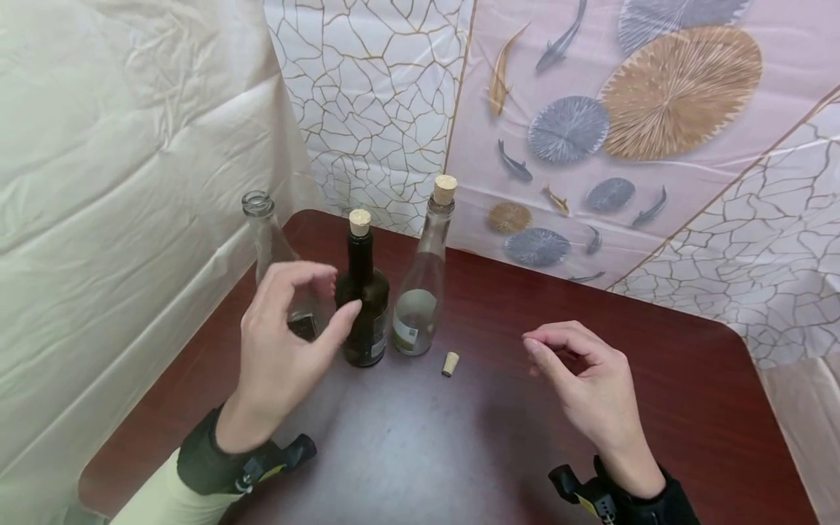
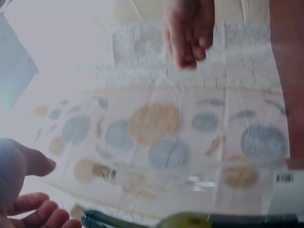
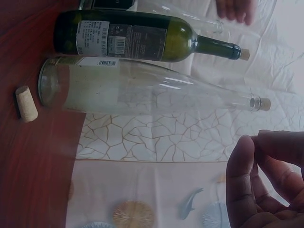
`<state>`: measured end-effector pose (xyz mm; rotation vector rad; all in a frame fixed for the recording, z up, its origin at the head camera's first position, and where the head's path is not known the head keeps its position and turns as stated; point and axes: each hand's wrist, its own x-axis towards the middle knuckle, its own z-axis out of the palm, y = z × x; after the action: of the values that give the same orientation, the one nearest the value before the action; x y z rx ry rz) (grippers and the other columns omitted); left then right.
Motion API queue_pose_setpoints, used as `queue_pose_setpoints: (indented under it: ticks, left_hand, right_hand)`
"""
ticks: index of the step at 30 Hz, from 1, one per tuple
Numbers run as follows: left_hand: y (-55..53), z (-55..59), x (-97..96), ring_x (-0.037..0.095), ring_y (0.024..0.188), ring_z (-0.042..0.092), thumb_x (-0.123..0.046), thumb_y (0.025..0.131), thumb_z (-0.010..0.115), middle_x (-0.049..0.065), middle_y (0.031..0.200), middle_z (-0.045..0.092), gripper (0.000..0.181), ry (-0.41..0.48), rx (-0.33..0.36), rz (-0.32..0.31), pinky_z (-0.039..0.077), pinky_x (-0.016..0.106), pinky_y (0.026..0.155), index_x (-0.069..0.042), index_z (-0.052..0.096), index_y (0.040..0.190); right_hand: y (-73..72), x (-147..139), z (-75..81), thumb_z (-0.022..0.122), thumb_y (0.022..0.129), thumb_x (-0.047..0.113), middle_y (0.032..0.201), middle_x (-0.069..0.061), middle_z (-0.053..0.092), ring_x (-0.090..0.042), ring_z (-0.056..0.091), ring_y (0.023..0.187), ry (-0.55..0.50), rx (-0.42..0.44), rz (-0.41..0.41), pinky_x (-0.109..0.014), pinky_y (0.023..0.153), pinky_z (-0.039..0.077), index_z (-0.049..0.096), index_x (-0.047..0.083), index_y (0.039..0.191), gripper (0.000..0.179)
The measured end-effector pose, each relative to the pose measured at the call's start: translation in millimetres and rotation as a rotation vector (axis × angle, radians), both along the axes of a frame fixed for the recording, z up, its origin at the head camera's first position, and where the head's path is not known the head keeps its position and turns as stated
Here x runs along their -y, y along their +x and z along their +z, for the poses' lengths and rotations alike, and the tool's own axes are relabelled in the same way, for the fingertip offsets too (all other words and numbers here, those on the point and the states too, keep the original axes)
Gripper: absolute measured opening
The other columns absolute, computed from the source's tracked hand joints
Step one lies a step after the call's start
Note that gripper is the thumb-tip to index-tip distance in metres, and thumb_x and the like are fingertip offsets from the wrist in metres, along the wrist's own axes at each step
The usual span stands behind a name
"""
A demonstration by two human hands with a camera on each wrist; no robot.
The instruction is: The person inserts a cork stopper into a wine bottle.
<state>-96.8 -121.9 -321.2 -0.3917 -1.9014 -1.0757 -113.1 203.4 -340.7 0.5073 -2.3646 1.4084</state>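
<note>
My left hand (image 1: pixel 278 357) hovers with fingers curved and thumb spread wide, holding nothing. It is nearest to a dark green wine bottle (image 1: pixel 367 332) with a cork (image 1: pixel 359 222) in its mouth. Partly hidden behind that hand stands a clear glass bottle (image 1: pixel 259 207) whose mouth has no cork. To the right of the green bottle, a second clear bottle (image 1: pixel 416 321) is topped by a cork (image 1: pixel 445 189). A loose cork (image 1: pixel 450 364) lies on the table near its base. Farther right, my right hand (image 1: pixel 590 379) is raised, fingers loosely bent and thumb near the fingertips, with nothing visible between them.
A dark red-brown table (image 1: pixel 682 394) with rounded corners carries the bottles. Patterned cloth (image 1: pixel 564 197) hangs along its back edge, and a plain cream cloth (image 1: pixel 144 189) hangs along the left side, close to the uncorked bottle.
</note>
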Motion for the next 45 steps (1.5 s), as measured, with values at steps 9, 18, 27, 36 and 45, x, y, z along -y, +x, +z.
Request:
queue_pose_setpoints:
  ticks: [9,18,27,36,45]
  left_hand:
    - [26.3,-17.8,-24.4,0.014,0.076,0.059,0.004,0.066,0.079,0.009,0.087,0.062,0.034,-0.015,0.017,-0.276,0.052,0.021,0.067,0.002,0.064,0.096]
    - [17.5,-90.2,-31.9,0.008,0.08,0.063,-0.008,0.079,0.078,0.001,0.096,0.063,0.03,0.013,0.249,-0.32,0.057,0.023,0.068,-0.011,0.063,0.105]
    - [11.0,-122.9,-29.4,0.013,0.083,0.064,-0.002,0.078,0.078,0.01,0.094,0.065,0.027,0.069,0.368,-0.291,0.06,0.033,0.065,-0.005,0.063,0.101]
    - [9.8,-127.6,-23.4,0.008,0.082,0.065,-0.017,0.085,0.075,0.001,0.096,0.063,0.022,0.064,0.464,-0.286,0.058,0.025,0.07,-0.012,0.063,0.103]
    - [9.1,-133.8,-22.4,0.006,0.082,0.063,-0.018,0.085,0.076,0.002,0.094,0.063,0.022,0.066,0.488,-0.31,0.058,0.024,0.071,-0.013,0.063,0.101]
  right_hand:
    - [5.4,-5.8,-20.8,0.074,0.085,0.012,0.09,0.001,0.069,-0.015,0.065,0.066,-0.089,0.098,-0.056,-0.021,0.06,0.054,0.074,0.008,0.096,0.012]
    - [11.6,2.4,-46.2,0.074,0.084,0.01,0.095,-0.006,0.069,-0.024,0.066,0.069,-0.243,0.212,-0.073,-0.027,0.063,0.059,0.073,0.003,0.1,0.018]
    - [10.6,11.4,-66.9,0.074,0.084,0.009,0.095,-0.01,0.07,-0.029,0.065,0.071,-0.336,0.261,-0.079,-0.031,0.063,0.059,0.072,0.001,0.103,0.021]
    - [-19.4,19.3,-78.4,0.072,0.088,0.028,0.097,-0.005,0.071,-0.021,0.069,0.067,-0.027,0.283,-0.042,-0.028,0.062,0.058,0.073,0.01,0.105,0.025]
    - [-60.5,50.4,-87.5,0.073,0.087,0.019,0.086,-0.01,0.074,-0.021,0.072,0.067,0.29,0.474,0.034,-0.03,0.057,0.056,0.072,0.011,0.098,0.014]
